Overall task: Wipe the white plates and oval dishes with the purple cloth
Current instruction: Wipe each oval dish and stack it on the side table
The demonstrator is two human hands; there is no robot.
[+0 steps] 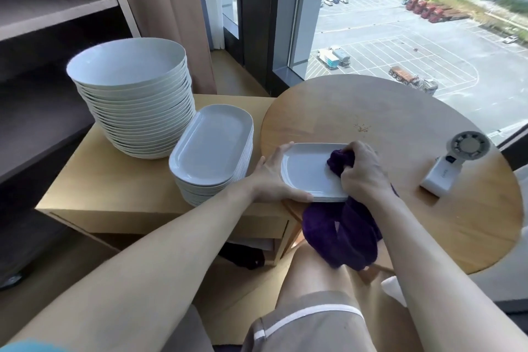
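Stuff you can't really make out here

The right grip (pixel 364 173) and the bunched purple cloth (pixel 340 231) cover the right end of the top oval dish (pixel 305 173), and that grip's fingertips are buried in the cloth. More dishes sit stacked under that one, but the rims are too thin to count. The left grip (pixel 271 177) hides the dish's left end. The cloth's hanging tail is a bit smeary. The label on the little white fan (pixel 454 163) is too small to read. Something dark (pixel 243 257) sits under the side counter (pixel 114 180), no idea what. A blue bit (pixel 17 347) in the bottom left corner gets cut off.
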